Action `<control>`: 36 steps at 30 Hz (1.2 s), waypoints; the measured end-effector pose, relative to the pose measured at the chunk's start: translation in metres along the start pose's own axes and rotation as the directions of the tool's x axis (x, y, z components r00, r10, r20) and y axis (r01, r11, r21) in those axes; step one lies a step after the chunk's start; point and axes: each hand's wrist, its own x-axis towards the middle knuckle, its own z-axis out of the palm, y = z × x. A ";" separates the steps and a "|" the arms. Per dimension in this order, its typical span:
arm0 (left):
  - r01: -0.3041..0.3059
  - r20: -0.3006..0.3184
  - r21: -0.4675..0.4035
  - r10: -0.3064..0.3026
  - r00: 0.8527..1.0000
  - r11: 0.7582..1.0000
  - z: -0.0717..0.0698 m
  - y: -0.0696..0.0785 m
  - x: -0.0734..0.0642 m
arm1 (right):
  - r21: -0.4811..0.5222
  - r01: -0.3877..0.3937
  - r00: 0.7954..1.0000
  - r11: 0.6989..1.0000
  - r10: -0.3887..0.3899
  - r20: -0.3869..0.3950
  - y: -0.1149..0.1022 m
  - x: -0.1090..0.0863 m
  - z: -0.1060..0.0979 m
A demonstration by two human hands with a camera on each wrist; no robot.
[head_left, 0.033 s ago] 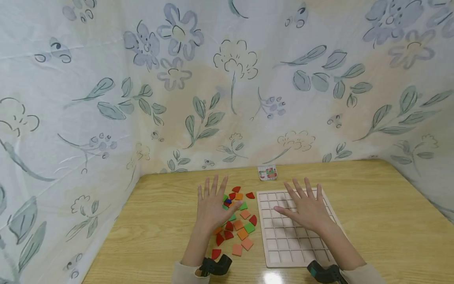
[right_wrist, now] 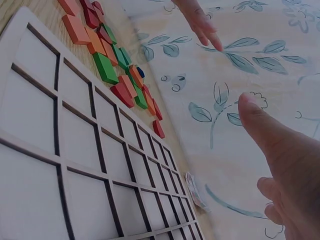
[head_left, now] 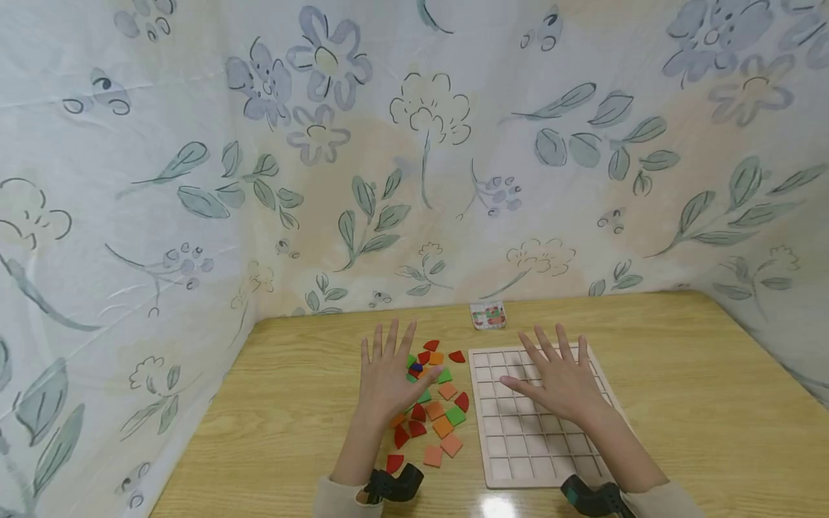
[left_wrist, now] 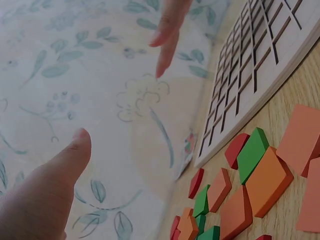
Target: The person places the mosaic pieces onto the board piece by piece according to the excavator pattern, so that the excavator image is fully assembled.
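Note:
My left hand (head_left: 391,378) hovers with spread fingers over the left part of a scatter of small coloured tiles, hiding some of them. Among these are a green square (head_left: 455,416), an orange square (head_left: 443,426), a salmon square (head_left: 433,455) and a red quarter-round tile (head_left: 395,462). To their right lies a pale wooden grid board (head_left: 508,446), its square cells bare in the right wrist view. Above the board my right hand (head_left: 562,378) is held with fingers spread, covering part of the grid. Both hands hold nothing.
A small card (head_left: 488,315) with a coloured pattern lies behind the board near the table's back edge. The wood-grain table (head_left: 278,403) meets a floral cloth (head_left: 453,158) hanging at the back and sides. Each wrist carries a black camera mount (head_left: 396,483).

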 end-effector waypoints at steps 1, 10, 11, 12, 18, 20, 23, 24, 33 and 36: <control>0.000 0.001 0.005 0.000 1.000 1.000 0.000 0.000 0.000 | 0.000 0.002 1.000 1.000 -0.002 0.001 0.000 0.000 0.000; -0.040 0.035 -0.018 0.040 0.999 0.999 0.003 -0.005 0.002 | 0.114 0.035 0.999 0.993 -0.036 0.008 0.015 0.002 0.004; -0.051 0.038 -0.044 0.053 0.998 0.998 0.003 -0.007 0.001 | 0.150 0.035 0.999 0.988 -0.037 0.011 0.019 0.001 0.003; -0.062 0.040 -0.071 0.065 0.997 0.996 0.004 -0.009 0.000 | 0.194 0.034 0.999 0.980 -0.038 0.015 0.024 -0.002 0.002; -0.080 0.124 -0.277 0.118 0.985 0.958 0.005 -0.026 -0.014 | 0.412 0.011 0.998 0.911 -0.034 0.048 0.061 -0.025 -0.007; -0.082 0.152 -0.328 0.138 0.979 0.941 0.006 -0.032 -0.019 | 0.435 -0.013 0.998 0.900 -0.016 0.063 0.073 -0.035 -0.009; -0.079 0.185 -0.380 0.159 0.970 0.922 0.007 -0.041 -0.026 | 0.436 -0.038 0.997 0.899 0.003 0.080 0.089 -0.048 -0.008; -0.075 0.192 -0.398 0.163 0.968 0.914 0.008 -0.043 -0.028 | 0.430 -0.045 0.996 0.902 0.007 0.088 0.094 -0.052 -0.007; 0.012 0.265 -0.505 0.142 0.954 0.863 0.007 -0.059 -0.039 | 0.390 -0.043 0.988 0.920 -0.020 0.156 0.121 -0.076 0.000; -0.006 0.272 -0.506 0.165 0.948 0.863 0.007 -0.061 -0.040 | 0.416 -0.012 0.987 0.909 -0.056 0.150 0.128 -0.078 0.002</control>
